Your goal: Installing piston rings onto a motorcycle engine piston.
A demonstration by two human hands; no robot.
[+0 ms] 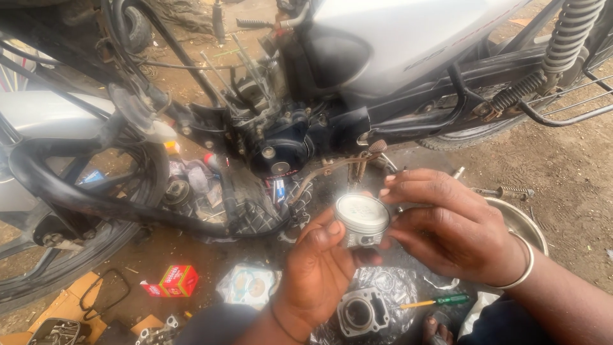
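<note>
A shiny silver piston (363, 219) is held up between both hands in front of a motorcycle. My left hand (317, 268) grips it from below and the left, thumb against its side. My right hand (450, 223), with a metal bangle at the wrist, pinches its right edge with the fingertips. Behind the piston stands the motorcycle's stripped engine (268, 121), long studs sticking up where the cylinder is off. On the ground below my hands lies a grey cylinder block (363, 312) on clear plastic wrap.
A red small box (179, 280) and a gasket pack (248, 286) lie on the dirt at lower left. A green-handled screwdriver (440, 300) lies right of the block. A metal bowl (523, 223) sits behind my right wrist. The front wheel (57, 262) fills the left.
</note>
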